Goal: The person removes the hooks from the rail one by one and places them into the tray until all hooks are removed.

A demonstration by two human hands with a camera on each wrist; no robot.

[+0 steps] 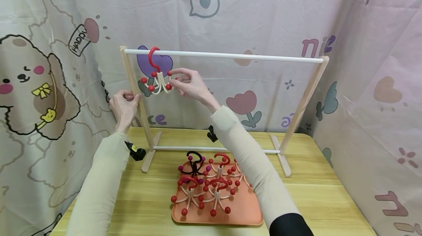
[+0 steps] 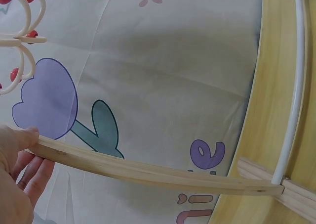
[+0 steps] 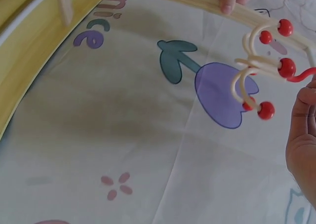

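A hanger (image 1: 159, 80) with a red hook, cream curved prongs and red ball tips hangs from the upper white rod (image 1: 224, 55), near its left end. Beside its right prongs is my right hand (image 1: 192, 85), thumb and index finger spread apart, the fingertips close to a red ball; whether they touch is unclear. The right wrist view shows that hand (image 3: 303, 140) cut off by the frame's edge, beside the hanger (image 3: 261, 68). With thumb and fingers, my left hand (image 1: 124, 107) grips the rack's left wooden post (image 2: 123, 168), below the hanger's height.
On the wooden table (image 1: 316, 188), an orange tray (image 1: 244, 210) holds several more hangers, including a black one (image 1: 194, 166) with purple balls. The rack's right post (image 1: 304, 102) and lower white rod (image 1: 184, 148) stand behind the tray. Patterned curtains (image 1: 280, 16) surround the table.
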